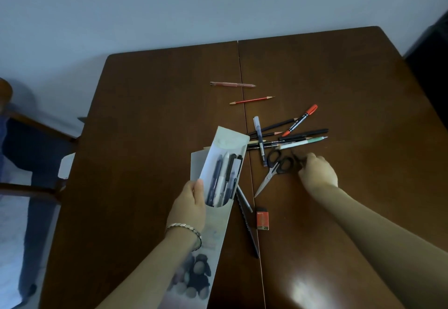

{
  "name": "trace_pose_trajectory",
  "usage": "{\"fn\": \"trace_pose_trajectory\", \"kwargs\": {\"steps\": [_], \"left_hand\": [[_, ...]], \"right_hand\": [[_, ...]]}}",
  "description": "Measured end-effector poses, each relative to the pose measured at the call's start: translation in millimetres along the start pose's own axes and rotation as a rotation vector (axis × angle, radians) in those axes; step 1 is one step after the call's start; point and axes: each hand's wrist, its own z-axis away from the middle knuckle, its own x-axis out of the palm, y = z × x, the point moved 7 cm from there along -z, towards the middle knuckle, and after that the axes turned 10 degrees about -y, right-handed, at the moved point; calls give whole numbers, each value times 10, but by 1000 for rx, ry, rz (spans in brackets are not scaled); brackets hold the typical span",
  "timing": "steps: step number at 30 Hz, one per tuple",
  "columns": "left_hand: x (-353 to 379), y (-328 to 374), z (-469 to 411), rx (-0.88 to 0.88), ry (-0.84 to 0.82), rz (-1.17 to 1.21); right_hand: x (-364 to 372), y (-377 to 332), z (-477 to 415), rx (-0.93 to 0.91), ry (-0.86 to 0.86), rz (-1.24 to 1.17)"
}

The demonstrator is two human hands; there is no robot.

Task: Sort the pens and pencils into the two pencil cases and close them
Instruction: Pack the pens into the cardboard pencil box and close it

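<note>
My left hand (191, 202) grips an open pale pencil case (226, 148) lifted at a tilt, with several dark and white pens (224, 180) inside. Below it runs a long flat part with a printed picture (198, 267); whether that is a lid or a second case I cannot tell. My right hand (318, 172) rests on the table beside the black-handled scissors (276, 165), its fingertips pinching a thin dark pencil (295, 155). Just beyond lies a loose pile of pens and pencils (291, 136), including a red-capped marker (303, 119).
A red pencil (252, 100) and a pinkish pen (232, 84) lie farther back on the brown table (145, 114). A black pencil (247, 226) and an orange eraser (263, 217) lie near the case. A chair (36, 138) stands at the left.
</note>
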Motion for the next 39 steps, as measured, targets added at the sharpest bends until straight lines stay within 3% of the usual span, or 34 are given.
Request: {"fn": "trace_pose_trajectory", "kwargs": {"steps": [3, 7, 12, 15, 17, 19, 21, 23, 25, 29, 35, 37, 39], "left_hand": [[8, -61, 22, -16, -23, -11], [44, -105, 37, -29, -76, -12], [71, -40, 105, 28, -109, 16], [56, -24, 116, 65, -104, 43], [6, -65, 100, 57, -88, 48], [-54, -114, 84, 42, -62, 52], [-103, -153, 74, 32, -38, 46], [-128, -181, 63, 28, -22, 32], [-128, -211, 56, 23, -22, 33], [-104, -239, 61, 17, -32, 32], [-81, -247, 106, 7, -42, 6], [-85, -259, 120, 4, -45, 19], [-96, -255, 154, 6, -45, 21]], "right_hand": [[-97, -119, 174, -104, 100, -145], [-240, -715, 763, -614, 337, -51], [117, -1335, 1280, -1107, 283, 328], [401, -1439, 1395, -1345, 64, 245], [419, -1424, 1366, -1393, 73, 184], [234, -1298, 1139, -1259, 246, 15], [54, -1081, 776, -929, 346, -55], [115, -843, 398, -575, 203, 194], [239, -659, 220, -388, -11, 437], [357, -624, 206, -446, -119, 548], [446, -530, 296, -639, -157, 979], [350, -499, 324, -596, -151, 902], [162, -510, 400, -536, -95, 660]]}}
